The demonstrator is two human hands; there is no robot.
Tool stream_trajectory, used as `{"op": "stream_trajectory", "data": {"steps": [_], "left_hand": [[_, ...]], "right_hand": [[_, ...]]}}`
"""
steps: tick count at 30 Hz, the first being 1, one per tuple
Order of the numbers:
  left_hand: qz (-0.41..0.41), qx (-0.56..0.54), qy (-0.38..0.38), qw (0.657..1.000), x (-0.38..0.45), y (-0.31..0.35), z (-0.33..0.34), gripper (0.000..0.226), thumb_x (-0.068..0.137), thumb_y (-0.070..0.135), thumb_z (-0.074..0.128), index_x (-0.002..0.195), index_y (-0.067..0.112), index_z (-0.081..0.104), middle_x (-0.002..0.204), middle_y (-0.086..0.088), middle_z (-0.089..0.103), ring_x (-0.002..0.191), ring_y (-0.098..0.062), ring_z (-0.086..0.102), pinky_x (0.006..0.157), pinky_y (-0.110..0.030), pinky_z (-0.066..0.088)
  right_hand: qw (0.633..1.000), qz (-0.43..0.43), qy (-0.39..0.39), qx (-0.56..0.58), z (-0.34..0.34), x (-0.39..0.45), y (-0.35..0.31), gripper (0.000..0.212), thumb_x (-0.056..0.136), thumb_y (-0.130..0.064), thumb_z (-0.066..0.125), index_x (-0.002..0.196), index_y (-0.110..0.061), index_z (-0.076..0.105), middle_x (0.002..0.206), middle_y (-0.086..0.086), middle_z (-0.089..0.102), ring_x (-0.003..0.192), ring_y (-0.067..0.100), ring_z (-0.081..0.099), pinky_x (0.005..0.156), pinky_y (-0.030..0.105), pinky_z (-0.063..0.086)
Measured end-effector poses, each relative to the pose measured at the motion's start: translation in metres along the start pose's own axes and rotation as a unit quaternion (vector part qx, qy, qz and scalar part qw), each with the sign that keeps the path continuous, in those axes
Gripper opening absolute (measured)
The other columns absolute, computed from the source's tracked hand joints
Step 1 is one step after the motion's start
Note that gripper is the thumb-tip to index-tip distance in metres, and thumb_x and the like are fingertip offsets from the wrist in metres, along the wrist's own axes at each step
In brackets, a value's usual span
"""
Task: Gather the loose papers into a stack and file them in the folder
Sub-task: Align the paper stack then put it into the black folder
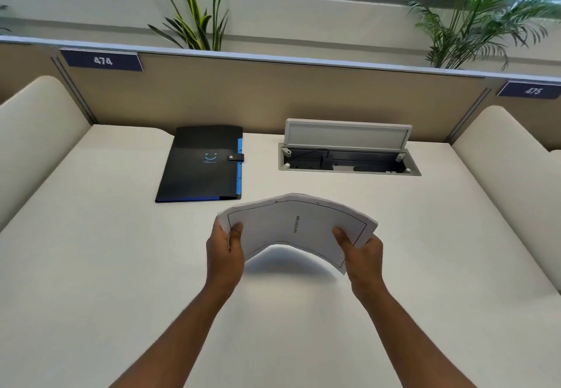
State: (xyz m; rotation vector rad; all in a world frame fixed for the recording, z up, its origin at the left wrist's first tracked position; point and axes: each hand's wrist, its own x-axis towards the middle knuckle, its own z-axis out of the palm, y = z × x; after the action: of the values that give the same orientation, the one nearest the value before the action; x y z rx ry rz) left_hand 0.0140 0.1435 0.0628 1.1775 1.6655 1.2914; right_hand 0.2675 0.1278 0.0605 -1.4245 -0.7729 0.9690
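Paper stack (299,231) held above desk (91,266) at centre, bowed upward in the middle. Left hand (225,251) pinches the 9 o'clock edge, right hand (361,251) the 3 o'clock edge, thumbs on top. Judged light, limp, prone to fanning; support both short edges. Black folder (202,164) lies snapped closed at 11 o'clock.

Two forearms enter from the lower edge of the head view, both bare: no sleeve edge shows anywhere along either arm up to the frame border. Left hand (225,251) and right hand (362,255) are ungloved, with no ring, watch or band visible at fingers or wrists. Thumbnails short and plain, no markings seen on either arm
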Motion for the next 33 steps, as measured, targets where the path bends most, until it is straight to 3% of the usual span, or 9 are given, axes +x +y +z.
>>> {"op": "stream_trajectory", "data": {"steps": [4, 8, 13, 17, 20, 23, 26, 29, 33], "left_hand": [[-0.016, 0.009, -0.034, 0.999, -0.005, -0.007, -0.001, 0.043, 0.101, 0.025, 0.048, 0.142, 0.016, 0.038, 0.122, 0.002, 0.054, 0.112, -0.020, 0.053, 0.092, -0.036, 0.053], [0.004, 0.010, -0.026, 1.000, -0.003, -0.009, 0.000, 0.044, 0.099, 0.029, 0.049, 0.140, 0.015, 0.040, 0.120, 0.004, 0.056, 0.107, -0.015, 0.056, 0.079, -0.010, 0.048], [-0.023, 0.037, -0.055, 0.998, -0.003, -0.021, -0.002, 0.049, 0.096, 0.027, 0.059, 0.140, 0.015, 0.041, 0.120, 0.003, 0.056, 0.107, -0.018, 0.055, 0.084, -0.028, 0.051], [-0.025, 0.051, -0.037, 0.998, 0.003, -0.014, 0.001, 0.043, 0.095, 0.027, 0.062, 0.133, 0.020, 0.044, 0.118, 0.007, 0.054, 0.103, -0.019, 0.056, 0.086, -0.037, 0.053], [-0.044, 0.018, -0.031, 0.998, 0.000, -0.008, 0.005, 0.039, 0.095, 0.022, 0.062, 0.130, 0.023, 0.045, 0.119, 0.008, 0.054, 0.103, -0.020, 0.055, 0.087, -0.037, 0.050], [-0.059, -0.029, -0.019, 0.998, -0.011, -0.007, 0.006, 0.034, 0.093, 0.017, 0.064, 0.121, 0.026, 0.048, 0.118, 0.004, 0.058, 0.105, -0.021, 0.057, 0.089, -0.034, 0.048], [-0.089, -0.079, -0.017, 0.993, -0.023, -0.007, 0.008, 0.040, 0.092, 0.015, 0.066, 0.129, 0.017, 0.052, 0.120, 0.001, 0.063, 0.106, -0.021, 0.061, 0.093, -0.035, 0.049], [-0.119, -0.155, -0.045, 0.980, -0.042, -0.008, 0.011, 0.033, 0.091, 0.010, 0.066, 0.121, 0.020, 0.057, 0.115, 0.000, 0.069, 0.104, -0.018, 0.066, 0.089, -0.033, 0.053], [-0.177, -0.188, -0.074, 0.963, -0.056, -0.012, 0.011, 0.025, 0.093, 0.014, 0.066, 0.115, 0.017, 0.054, 0.117, -0.007, 0.069, 0.112, -0.030, 0.064, 0.095, -0.047, 0.053]], "right_hand": [[0.997, 0.016, -0.011, -0.072, -0.001, -0.012, 0.014, 0.017, 0.089, -0.019, 0.081, 0.101, -0.026, 0.072, 0.095, -0.003, 0.079, 0.093, 0.020, 0.075, 0.077, 0.030, 0.056], [0.998, 0.006, 0.013, -0.065, -0.002, -0.009, 0.012, 0.020, 0.089, -0.018, 0.081, 0.104, -0.027, 0.072, 0.093, -0.006, 0.080, 0.089, 0.010, 0.075, 0.077, 0.027, 0.057], [0.992, 0.025, -0.012, -0.125, -0.003, -0.011, 0.019, 0.018, 0.090, -0.019, 0.080, 0.098, -0.029, 0.068, 0.098, 0.002, 0.077, 0.097, 0.026, 0.073, 0.084, 0.040, 0.059], [0.981, -0.049, 0.028, -0.188, -0.006, 0.000, 0.007, 0.019, 0.091, -0.026, 0.079, 0.099, -0.033, 0.064, 0.100, -0.011, 0.073, 0.093, 0.007, 0.069, 0.082, 0.041, 0.058], [0.971, -0.012, 0.115, -0.211, -0.005, 0.003, 0.004, 0.065, 0.088, -0.021, 0.083, 0.142, -0.022, 0.047, 0.139, 0.000, 0.059, 0.131, 0.020, 0.056, 0.108, 0.044, 0.048], [0.981, 0.119, 0.107, -0.111, 0.000, -0.010, 0.006, 0.094, 0.086, -0.024, 0.085, 0.158, -0.020, 0.025, 0.160, 0.006, 0.040, 0.143, 0.029, 0.046, 0.116, 0.050, 0.043], [0.969, 0.191, 0.051, 0.151, 0.007, -0.025, 0.008, 0.069, 0.089, -0.010, 0.079, 0.148, -0.017, 0.046, 0.144, 0.007, 0.062, 0.126, 0.030, 0.063, 0.088, 0.048, 0.061], [0.944, 0.172, 0.055, 0.278, 0.014, -0.034, 0.004, 0.048, 0.090, 0.003, 0.073, 0.134, -0.009, 0.061, 0.118, 0.008, 0.077, 0.109, 0.029, 0.072, 0.069, 0.035, 0.064], [0.963, 0.109, 0.064, 0.236, 0.007, -0.036, -0.013, 0.027, 0.089, 0.005, 0.072, 0.110, -0.012, 0.071, 0.105, 0.007, 0.079, 0.105, 0.031, 0.070, 0.089, 0.042, 0.061]]}}
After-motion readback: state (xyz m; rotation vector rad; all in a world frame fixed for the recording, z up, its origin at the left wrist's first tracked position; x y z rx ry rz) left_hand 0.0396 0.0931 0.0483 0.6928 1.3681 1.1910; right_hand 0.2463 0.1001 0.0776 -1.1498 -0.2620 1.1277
